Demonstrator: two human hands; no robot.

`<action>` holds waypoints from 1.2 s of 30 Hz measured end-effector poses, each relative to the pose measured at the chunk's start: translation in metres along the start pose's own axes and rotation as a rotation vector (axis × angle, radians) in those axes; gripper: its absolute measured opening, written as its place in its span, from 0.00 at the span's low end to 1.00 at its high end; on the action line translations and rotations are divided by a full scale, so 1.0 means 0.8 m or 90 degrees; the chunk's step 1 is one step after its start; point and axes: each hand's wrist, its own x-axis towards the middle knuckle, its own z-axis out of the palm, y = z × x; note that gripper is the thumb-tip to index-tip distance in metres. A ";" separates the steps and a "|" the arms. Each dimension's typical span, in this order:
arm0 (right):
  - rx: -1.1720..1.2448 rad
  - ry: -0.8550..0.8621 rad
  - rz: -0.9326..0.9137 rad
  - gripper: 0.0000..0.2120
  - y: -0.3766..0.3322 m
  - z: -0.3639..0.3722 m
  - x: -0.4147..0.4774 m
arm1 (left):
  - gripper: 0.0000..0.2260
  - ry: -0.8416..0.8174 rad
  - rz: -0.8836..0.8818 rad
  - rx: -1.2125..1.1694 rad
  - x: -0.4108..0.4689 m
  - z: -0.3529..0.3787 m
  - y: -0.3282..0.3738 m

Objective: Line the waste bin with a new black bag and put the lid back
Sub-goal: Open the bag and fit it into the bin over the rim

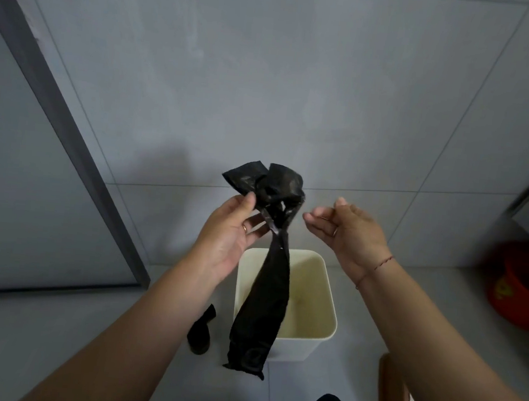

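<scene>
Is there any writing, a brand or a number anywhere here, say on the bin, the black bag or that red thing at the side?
No readable text anywhere.
Red basin: a yellow mark on its side, too blurred to read.
White bin: plain, no label showing.
Black bag, held by the left hand: no print visible.

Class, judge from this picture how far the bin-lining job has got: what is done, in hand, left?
Done: the cream bin stands open and unlined. In hand: the left hand grips a black bag, hanging unopened above the bin; the right hand is beside it, empty. Left: opening the bag, fitting it, replacing the lid.
</scene>
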 end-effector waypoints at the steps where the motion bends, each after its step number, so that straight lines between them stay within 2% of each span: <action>1: -0.019 0.015 -0.010 0.14 -0.002 -0.001 0.001 | 0.05 0.002 0.003 -0.008 0.001 -0.004 0.003; 4: -0.227 -0.063 -0.027 0.17 -0.004 0.009 -0.006 | 0.04 -0.025 0.018 0.022 0.001 -0.006 0.008; 6: -0.364 -0.138 -0.047 0.14 0.008 0.022 -0.011 | 0.04 -0.060 0.028 0.063 -0.001 0.002 0.004; 8: -0.378 -0.085 -0.076 0.07 0.017 0.030 -0.010 | 0.04 -0.096 0.032 0.089 -0.003 0.010 -0.003; 10: -0.303 0.025 -0.061 0.03 0.014 0.028 -0.006 | 0.04 -0.102 0.035 0.085 -0.004 0.011 -0.003; 11: -0.253 0.060 -0.043 0.04 0.011 0.023 -0.002 | 0.04 -0.093 0.033 0.074 -0.003 0.008 -0.001; 18: 0.048 0.126 0.039 0.09 -0.005 -0.009 0.016 | 0.11 -0.065 0.020 -0.058 0.011 -0.028 0.017; 22: 0.208 0.157 0.087 0.11 -0.017 -0.035 0.027 | 0.14 0.043 0.039 -0.125 0.019 -0.048 0.033; 27: 0.370 0.206 0.154 0.20 -0.019 -0.052 0.037 | 0.12 0.205 0.058 -0.031 0.026 -0.047 0.040; 30: 0.372 0.154 0.154 0.29 -0.022 -0.058 0.041 | 0.12 0.266 0.081 0.074 0.036 -0.041 0.040; 33: 0.310 0.107 0.162 0.26 -0.021 -0.048 0.042 | 0.11 0.229 0.076 0.071 0.042 -0.029 0.042; 36: 0.310 0.064 0.160 0.19 -0.024 -0.031 0.043 | 0.35 0.174 -0.070 0.068 0.034 -0.025 0.024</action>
